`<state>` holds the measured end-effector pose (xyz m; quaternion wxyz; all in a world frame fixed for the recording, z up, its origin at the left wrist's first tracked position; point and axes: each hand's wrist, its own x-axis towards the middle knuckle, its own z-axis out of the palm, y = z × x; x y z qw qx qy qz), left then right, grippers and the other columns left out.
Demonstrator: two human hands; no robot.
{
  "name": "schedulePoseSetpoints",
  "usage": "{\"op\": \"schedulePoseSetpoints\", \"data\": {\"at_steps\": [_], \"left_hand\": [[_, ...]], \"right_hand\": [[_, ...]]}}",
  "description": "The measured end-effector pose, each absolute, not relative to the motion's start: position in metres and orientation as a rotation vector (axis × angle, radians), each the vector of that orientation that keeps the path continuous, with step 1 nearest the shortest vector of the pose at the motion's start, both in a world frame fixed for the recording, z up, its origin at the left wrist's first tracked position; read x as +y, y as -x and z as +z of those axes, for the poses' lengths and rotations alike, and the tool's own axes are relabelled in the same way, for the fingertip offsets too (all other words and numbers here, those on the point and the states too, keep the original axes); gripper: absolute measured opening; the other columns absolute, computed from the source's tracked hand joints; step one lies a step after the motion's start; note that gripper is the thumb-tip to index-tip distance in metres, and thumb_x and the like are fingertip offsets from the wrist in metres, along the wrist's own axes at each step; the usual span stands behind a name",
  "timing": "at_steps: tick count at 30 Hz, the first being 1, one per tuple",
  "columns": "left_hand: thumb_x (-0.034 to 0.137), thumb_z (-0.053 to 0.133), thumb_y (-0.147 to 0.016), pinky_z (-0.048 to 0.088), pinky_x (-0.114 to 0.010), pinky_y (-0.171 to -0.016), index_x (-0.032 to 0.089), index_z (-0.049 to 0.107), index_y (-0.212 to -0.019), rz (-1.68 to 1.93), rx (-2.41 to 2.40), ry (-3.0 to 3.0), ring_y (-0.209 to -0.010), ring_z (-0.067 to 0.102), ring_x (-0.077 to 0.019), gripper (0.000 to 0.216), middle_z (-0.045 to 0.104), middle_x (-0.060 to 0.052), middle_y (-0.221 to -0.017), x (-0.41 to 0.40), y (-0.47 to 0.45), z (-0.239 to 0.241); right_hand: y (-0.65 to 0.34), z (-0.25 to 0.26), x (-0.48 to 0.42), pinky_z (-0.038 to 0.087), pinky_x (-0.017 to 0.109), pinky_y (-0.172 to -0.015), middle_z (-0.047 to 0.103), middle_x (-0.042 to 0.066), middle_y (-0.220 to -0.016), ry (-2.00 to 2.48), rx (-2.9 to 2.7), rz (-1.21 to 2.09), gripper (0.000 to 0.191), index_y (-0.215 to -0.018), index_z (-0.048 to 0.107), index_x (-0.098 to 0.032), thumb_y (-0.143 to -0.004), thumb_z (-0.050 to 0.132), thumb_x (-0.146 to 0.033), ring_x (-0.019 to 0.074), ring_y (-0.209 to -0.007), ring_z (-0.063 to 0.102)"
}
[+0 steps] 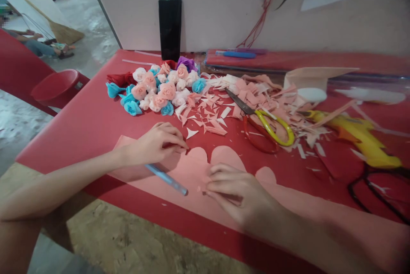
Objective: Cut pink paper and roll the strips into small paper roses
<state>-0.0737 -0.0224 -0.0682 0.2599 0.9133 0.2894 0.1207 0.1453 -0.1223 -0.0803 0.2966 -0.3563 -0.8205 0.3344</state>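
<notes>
A long pink crepe paper strip (192,176) with rounded, scalloped cuts along its far edge lies on the red table. My left hand (158,144) rests over its left part, fingers bent and pressed together at the far edge; what they pinch is hidden. My right hand (238,193) is over the middle of the strip. Its fingertips come together beside a small pink scrap (200,189), and I cannot make out whether they hold anything. Between my hands a blue pen (168,179) lies on the paper.
Paper roses (158,90) in pink, white and blue are heaped behind my hands. Right of them lie paper offcuts (211,114), yellow-handled scissors (261,116) and a yellow glue gun (361,135). A black phone (170,28) leans on the wall. A person (35,41) sits far left.
</notes>
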Motion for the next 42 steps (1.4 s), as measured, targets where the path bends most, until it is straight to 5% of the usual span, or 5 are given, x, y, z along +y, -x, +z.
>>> {"op": "schedulePoseSetpoints", "data": {"at_steps": [14, 25, 31, 38, 42], "left_hand": [[0.016, 0.054, -0.080, 0.041, -0.027, -0.078, 0.018, 0.067, -0.085, 0.383, 0.836, -2.422, -0.077, 0.058, -0.0135, 0.013, 0.069, -0.003, -0.079, -0.019, 0.073, -0.060], [0.013, 0.051, -0.084, 0.047, -0.021, -0.077, 0.014, 0.064, -0.093, 0.547, 0.629, -2.020, -0.085, 0.061, -0.0110, 0.016, 0.068, -0.005, -0.092, -0.058, 0.041, -0.020], [0.016, 0.061, -0.078, 0.047, -0.022, -0.073, 0.013, 0.064, -0.085, 0.671, 0.546, -1.924, -0.078, 0.059, -0.0112, 0.008, 0.065, -0.003, -0.082, -0.061, 0.011, 0.004], [0.017, 0.061, -0.078, 0.048, -0.024, -0.075, 0.015, 0.064, -0.074, 0.717, 0.501, -1.812, -0.074, 0.059, -0.0113, 0.006, 0.064, -0.001, -0.072, -0.056, -0.005, 0.013], [0.019, 0.059, -0.079, 0.048, -0.022, -0.070, 0.015, 0.063, -0.086, 0.731, 0.533, -1.790, -0.073, 0.058, -0.0104, 0.009, 0.064, -0.001, -0.077, -0.053, -0.007, 0.011]], "right_hand": [[-0.145, -0.079, -0.122, 0.051, 0.030, -0.070, 0.062, 0.003, -0.061, 0.952, -2.157, 0.873, 0.025, -0.068, 0.066, -0.017, -0.085, 0.049, -0.010, 0.0155, -0.068, 0.056], [-0.156, -0.032, -0.119, 0.050, 0.027, -0.078, 0.069, -0.001, -0.076, 0.802, -1.861, 0.830, 0.025, -0.080, 0.065, -0.021, -0.075, 0.058, 0.002, 0.0112, -0.073, 0.061], [-0.164, -0.016, -0.126, 0.055, 0.024, -0.063, 0.069, -0.001, -0.076, 0.989, -1.640, 0.920, 0.022, -0.081, 0.072, -0.030, -0.078, 0.062, -0.010, 0.0148, -0.076, 0.062], [-0.167, -0.010, -0.128, 0.054, 0.026, -0.071, 0.069, 0.000, -0.073, 1.099, -1.484, 0.933, 0.012, -0.072, 0.073, -0.029, -0.078, 0.066, -0.021, 0.0163, -0.075, 0.063], [-0.172, -0.011, -0.125, 0.053, 0.025, -0.072, 0.069, 0.000, -0.076, 1.067, -1.424, 1.094, 0.014, -0.069, 0.073, -0.028, -0.080, 0.063, -0.025, 0.0160, -0.077, 0.063]]}}
